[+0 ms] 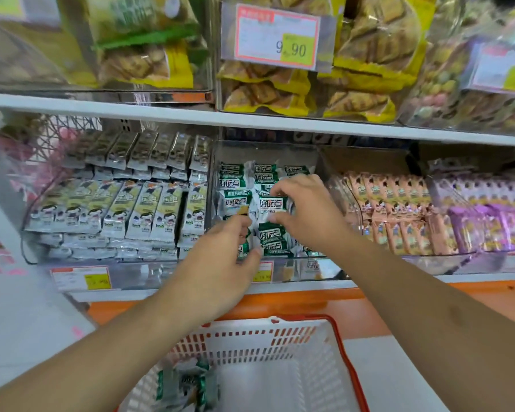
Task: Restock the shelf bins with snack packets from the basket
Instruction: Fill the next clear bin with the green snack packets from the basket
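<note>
Basket (315,346) holds few green packets (188,385), bin (312,153) near full; left hand (220,263) and right hand (306,212) each pinch one there

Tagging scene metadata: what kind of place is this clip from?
Most likely a shop's snack aisle: white shelves hold clear plastic bins of green-and-white snack packets, a red-bordered price tag reading 9.90 hangs above, and a white plastic basket with an orange rim sits below.
</note>
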`<move>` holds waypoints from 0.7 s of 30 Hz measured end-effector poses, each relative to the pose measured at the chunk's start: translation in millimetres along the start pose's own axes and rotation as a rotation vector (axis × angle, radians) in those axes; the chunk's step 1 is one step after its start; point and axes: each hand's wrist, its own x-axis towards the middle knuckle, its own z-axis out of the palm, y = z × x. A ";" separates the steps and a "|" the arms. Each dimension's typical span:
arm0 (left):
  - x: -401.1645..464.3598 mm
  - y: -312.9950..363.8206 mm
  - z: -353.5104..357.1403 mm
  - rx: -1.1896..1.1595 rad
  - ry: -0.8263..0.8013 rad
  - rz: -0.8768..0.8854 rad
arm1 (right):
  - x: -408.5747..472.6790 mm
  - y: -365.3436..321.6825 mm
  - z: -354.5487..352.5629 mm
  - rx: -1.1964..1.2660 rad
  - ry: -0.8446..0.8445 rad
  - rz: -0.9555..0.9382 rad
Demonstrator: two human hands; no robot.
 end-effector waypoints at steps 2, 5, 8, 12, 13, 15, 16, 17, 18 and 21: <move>-1.1 -2.0 2.0 0.017 -0.006 0.025 | 4.2 5.7 11.9 -0.059 0.008 -0.009; -0.9 -4.7 3.6 0.029 -0.009 0.031 | 4.9 12.8 23.3 -0.065 0.039 -0.017; -0.9 -6.5 5.0 0.027 -0.013 0.034 | 4.3 14.3 24.6 -0.081 0.037 -0.043; -2.3 -5.4 3.2 -0.001 -0.015 0.031 | -3.7 11.9 12.6 -0.041 0.016 -0.025; -4.0 -3.9 1.6 -0.014 -0.020 0.030 | -8.4 9.9 7.3 -0.032 0.009 -0.021; -9.8 1.0 -3.7 -0.041 -0.026 0.045 | -21.6 3.9 -5.8 -0.025 -0.008 -0.016; -13.9 3.4 -7.9 -0.046 -0.030 0.056 | -30.5 -0.1 -12.7 -0.018 -0.012 -0.020; -18.7 6.2 -12.6 -0.042 -0.033 0.066 | -41.3 -4.7 -19.4 0.001 -0.012 -0.026; -24.6 7.5 -16.6 -0.036 -0.037 0.076 | -54.8 -10.7 -25.2 0.036 -0.008 -0.036; -40.9 5.2 -25.0 -0.031 -0.037 0.089 | -94.2 -30.9 -30.1 0.159 -0.065 -0.114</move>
